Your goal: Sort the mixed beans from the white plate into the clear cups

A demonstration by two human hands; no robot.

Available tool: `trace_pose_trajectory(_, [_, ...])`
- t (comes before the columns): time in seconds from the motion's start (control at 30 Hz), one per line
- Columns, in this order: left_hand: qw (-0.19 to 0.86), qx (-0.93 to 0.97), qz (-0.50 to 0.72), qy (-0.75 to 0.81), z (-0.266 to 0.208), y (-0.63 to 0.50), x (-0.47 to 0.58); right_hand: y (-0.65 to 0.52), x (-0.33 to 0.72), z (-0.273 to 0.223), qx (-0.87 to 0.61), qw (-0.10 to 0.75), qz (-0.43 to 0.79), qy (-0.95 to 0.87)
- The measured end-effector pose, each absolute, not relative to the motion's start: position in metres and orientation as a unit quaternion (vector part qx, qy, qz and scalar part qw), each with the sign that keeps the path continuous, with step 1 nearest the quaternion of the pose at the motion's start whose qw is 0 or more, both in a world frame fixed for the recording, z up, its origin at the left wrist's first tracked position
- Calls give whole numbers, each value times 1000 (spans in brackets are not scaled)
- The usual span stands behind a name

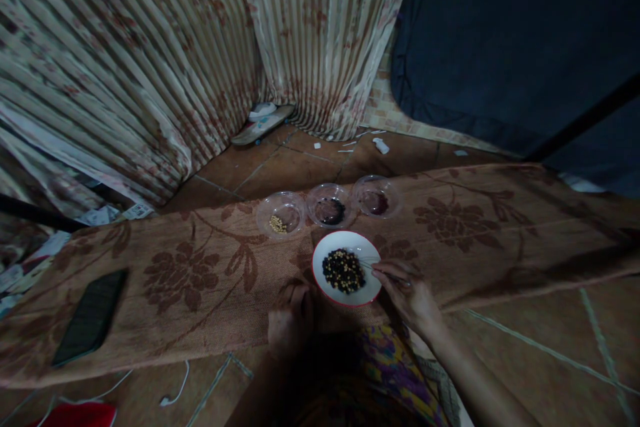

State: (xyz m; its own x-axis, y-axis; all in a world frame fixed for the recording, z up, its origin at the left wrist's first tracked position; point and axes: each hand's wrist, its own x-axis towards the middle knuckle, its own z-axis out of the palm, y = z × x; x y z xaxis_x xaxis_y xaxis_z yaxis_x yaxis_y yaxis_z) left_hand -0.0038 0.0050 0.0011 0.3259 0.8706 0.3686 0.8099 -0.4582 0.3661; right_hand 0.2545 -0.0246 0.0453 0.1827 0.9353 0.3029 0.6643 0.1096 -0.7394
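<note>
A white bowl with a red rim [321, 285] stands on the cloth in front of me, holding a mix of black and pale yellow beans [343, 271]. My right hand [406, 290] is at the bowl's right edge, fingers pinched on a thin metal utensil [369, 260] whose slim end reaches over the beans. Whether it is tweezers or a fork I cannot tell. Left of the bowl, my left hand [290, 317] rests on the cloth with its fingers curled in. Behind the bowl are three clear plastic bowls: one with yellow beans [278, 224], one with black beans [331, 211], one with dark red beans [376, 203].
A patterned brown cloth [200, 320] covers the low, long table. A dark phone [91, 317] lies at the left. Beyond are a tiled floor [270, 163] with white scraps, a skateboard [263, 125] and striped curtains [200, 47]. A white cable [181, 383] lies on the floor at lower left.
</note>
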Motion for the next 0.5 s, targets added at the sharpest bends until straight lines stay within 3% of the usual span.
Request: trace_pose_trajectory(0.5, [54,812,267,516,4,5,-3,-25,255,40,-634,417,166,-630])
